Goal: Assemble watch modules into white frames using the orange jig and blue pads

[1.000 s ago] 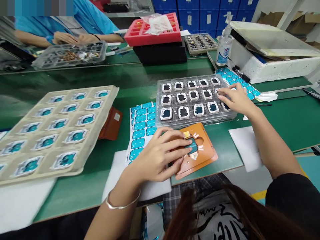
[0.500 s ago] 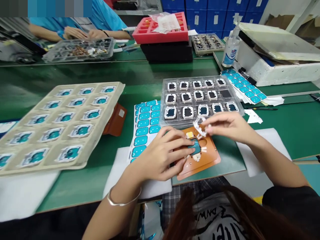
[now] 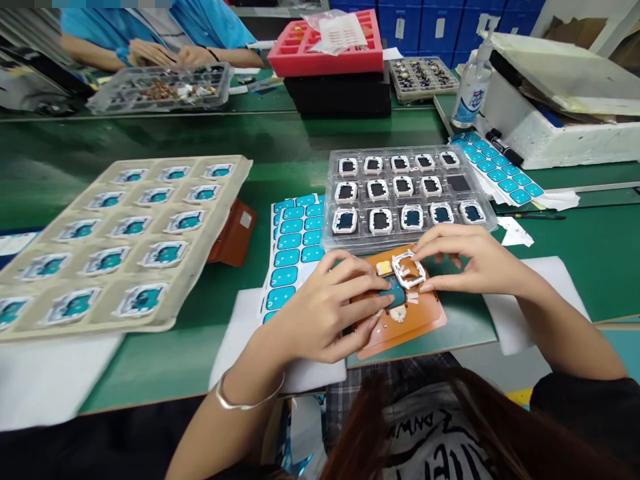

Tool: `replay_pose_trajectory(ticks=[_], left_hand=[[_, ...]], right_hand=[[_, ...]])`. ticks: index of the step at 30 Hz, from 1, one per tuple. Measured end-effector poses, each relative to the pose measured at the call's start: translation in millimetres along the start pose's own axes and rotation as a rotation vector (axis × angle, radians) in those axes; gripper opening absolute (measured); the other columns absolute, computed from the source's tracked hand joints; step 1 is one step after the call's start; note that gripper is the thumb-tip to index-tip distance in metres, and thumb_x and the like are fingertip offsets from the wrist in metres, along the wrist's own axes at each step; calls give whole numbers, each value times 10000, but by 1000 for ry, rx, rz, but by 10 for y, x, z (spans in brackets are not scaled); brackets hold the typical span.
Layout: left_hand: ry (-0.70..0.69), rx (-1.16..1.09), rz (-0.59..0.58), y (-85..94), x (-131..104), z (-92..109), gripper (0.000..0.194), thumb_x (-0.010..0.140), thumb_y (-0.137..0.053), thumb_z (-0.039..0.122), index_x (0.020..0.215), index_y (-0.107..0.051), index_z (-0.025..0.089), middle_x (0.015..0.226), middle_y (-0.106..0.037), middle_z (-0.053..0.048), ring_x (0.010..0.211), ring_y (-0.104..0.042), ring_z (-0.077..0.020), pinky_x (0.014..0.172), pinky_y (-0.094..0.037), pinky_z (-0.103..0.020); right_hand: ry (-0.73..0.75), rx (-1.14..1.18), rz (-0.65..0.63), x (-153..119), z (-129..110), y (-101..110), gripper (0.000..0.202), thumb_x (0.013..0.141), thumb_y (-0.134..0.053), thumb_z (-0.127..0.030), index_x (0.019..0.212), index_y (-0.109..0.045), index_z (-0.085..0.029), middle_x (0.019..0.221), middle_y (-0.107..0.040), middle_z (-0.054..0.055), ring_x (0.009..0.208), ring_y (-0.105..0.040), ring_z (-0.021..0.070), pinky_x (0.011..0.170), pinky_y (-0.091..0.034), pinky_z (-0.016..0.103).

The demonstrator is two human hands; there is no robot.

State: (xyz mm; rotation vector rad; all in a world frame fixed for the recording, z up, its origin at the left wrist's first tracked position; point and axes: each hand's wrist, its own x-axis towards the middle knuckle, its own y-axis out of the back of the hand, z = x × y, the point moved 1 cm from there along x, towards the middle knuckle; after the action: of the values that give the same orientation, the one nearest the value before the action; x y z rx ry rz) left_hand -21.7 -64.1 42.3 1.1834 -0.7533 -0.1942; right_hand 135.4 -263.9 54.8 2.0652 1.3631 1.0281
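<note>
My right hand [image 3: 467,260] pinches the right edge of a white watch-case-like plastic frame [image 3: 397,269], tilted just above an orange fixture plate [image 3: 417,327]. My left hand [image 3: 327,307] rests with fingers spread over a small teal rounded plate [image 3: 399,293] on the fixture, fingertips touching it and partly covering it. Above the teal plate, a small yellow-topped piece [image 3: 384,268] sits on the fixture. Below it, a cream-coloured patch [image 3: 398,314] shows. The fixture's left side is hidden under my left hand.
Behind the fixture lies a clear tray [image 3: 327,240] of white frames with dark centres. A beige tray [image 3: 165,325] of white-and-teal pieces is on the left. Teal sticker sheets [image 3: 283,277], a pump bottle [image 3: 470,93] and a red organizer [image 3: 325,63] stand around. A co-worker's hands [image 3: 170,53] are opposite.
My right hand has turned the white frame from nearly edge-on to face up and brought it slightly right and lower over the fixture. My left hand stays on the teal plate.
</note>
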Motion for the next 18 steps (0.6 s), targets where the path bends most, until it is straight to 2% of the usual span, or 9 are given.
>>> replay_pose_trajectory(ticks=[2,4,8,11,13,18], left_hand=[[13,-1,-10,-1,-2,8,237,872,-515,217,995,-717,231,1031,-745,-33,979,-567,-233,874,-385,-427],[42,-15,14,-2,-5,20,220,881,-523,218,985,-715,235,1005,-750,-26,983,-568,-230,870,-389,-421],[211,-64,149,-17,-17,34,143,900,-615,293,991,-688,210,953,-745,-34,944,-557,-215,820,-423,-387],[338,-28,191,-48,-27,33,334,841,-694,462,1039,-667,193,1006,-729,-64,946,-546,-230,808,-432,-398],[371,18,184,-70,-28,34,412,828,-686,516,1070,-657,183,1035,-721,-83,968,-545,-247,815,-425,-417],[353,113,166,-85,-17,53,404,850,-630,543,1038,-666,186,1031,-724,-88,959,-554,-262,774,-393,-424]], right_hand=[[35,-54,-23,6,52,11,252,816,-737,-403,1010,-751,-243,1171,-713,81,973,-661,230,766,-505,359],[84,-76,-42,11,106,4,228,838,-720,-382,1022,-750,-250,1194,-713,73,1002,-662,237,835,-493,401],[197,-57,19,26,134,-70,244,808,-753,-394,981,-751,-222,1057,-751,79,880,-655,210,784,-500,378],[271,-53,57,36,82,-169,271,790,-770,-408,966,-740,-205,1028,-748,80,846,-630,194,760,-492,365],[311,-67,68,40,47,-233,271,808,-756,-400,966,-729,-181,1030,-745,87,832,-607,185,748,-482,359],[315,-80,82,43,34,-307,277,828,-731,-427,943,-722,-176,1014,-747,77,817,-562,178,730,-470,343]])
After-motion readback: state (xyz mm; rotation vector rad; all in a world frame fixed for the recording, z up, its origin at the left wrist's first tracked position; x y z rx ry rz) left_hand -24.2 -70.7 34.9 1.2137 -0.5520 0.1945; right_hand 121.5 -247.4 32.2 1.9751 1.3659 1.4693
